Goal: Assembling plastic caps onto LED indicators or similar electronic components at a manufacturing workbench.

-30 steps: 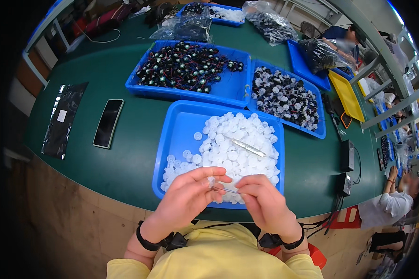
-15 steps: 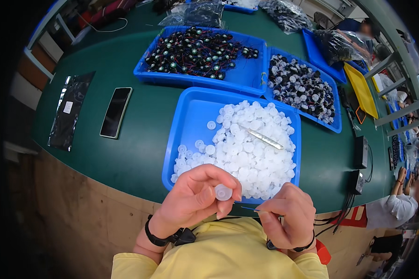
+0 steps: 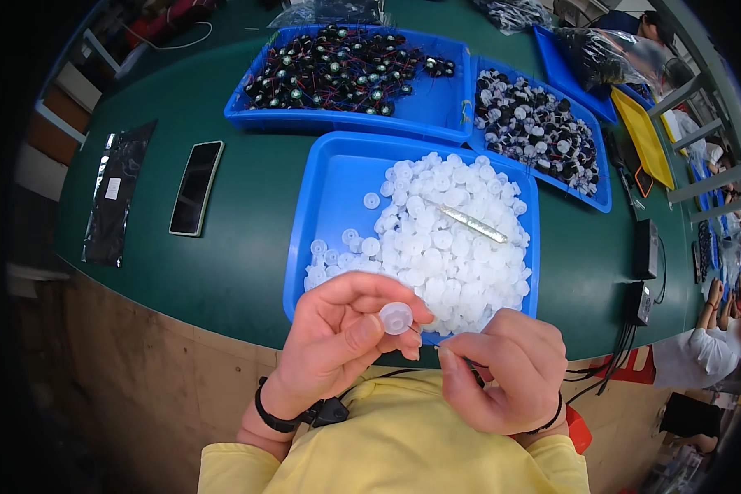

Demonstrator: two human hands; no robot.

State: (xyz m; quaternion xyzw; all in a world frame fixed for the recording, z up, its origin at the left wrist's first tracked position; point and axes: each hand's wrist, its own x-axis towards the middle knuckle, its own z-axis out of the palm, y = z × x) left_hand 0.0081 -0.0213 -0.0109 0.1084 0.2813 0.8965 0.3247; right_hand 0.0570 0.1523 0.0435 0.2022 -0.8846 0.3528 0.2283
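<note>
Person's left hand (image 3: 342,329) pinches a translucent white cap (image 3: 396,318); right hand (image 3: 509,370) grips a thin wire (image 3: 414,330) leading toward it, blue tray (image 3: 337,177) beyond.

this looks like a small-parts assembly workshop, or a corner of a factory floor. a broad green worktop (image 3: 247,255) carries a blue tray (image 3: 329,165) heaped with identical white plastic caps (image 3: 445,247) near the clock's centre. at twelve, a second blue tray (image 3: 439,100) holds many dark parts with thin wires; at two, a third blue tray (image 3: 543,179) is full of black-and-white pieces. a stuffed plastic bag (image 3: 605,59) sits between one and two, with grey metal framing (image 3: 716,179) near three. towards four, a person in a white top (image 3: 696,358) sits along the same row, where more blue trays (image 3: 700,169) show.
</note>
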